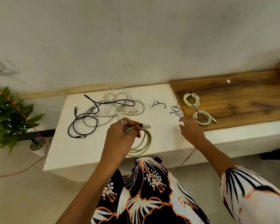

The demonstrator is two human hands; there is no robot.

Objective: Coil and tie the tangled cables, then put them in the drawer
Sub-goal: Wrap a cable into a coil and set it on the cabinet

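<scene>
I hold the coiled pale cable (141,143) gripped in my left hand (120,136), over the counter (81,151). My right hand (190,129), fingers spread, reaches to 1 o'clock for a black tie (176,110). Judged step: tying; next, pinch that tie.

I count three coiled pale cables (141,143), two of them tied (191,100) (202,117), one loose black cable (82,122), three black ties (157,104).

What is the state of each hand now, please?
Left hand: closed, gripping the coiled pale cable.
Right hand: open, fingertips reaching to a black tie on the white top.
</scene>
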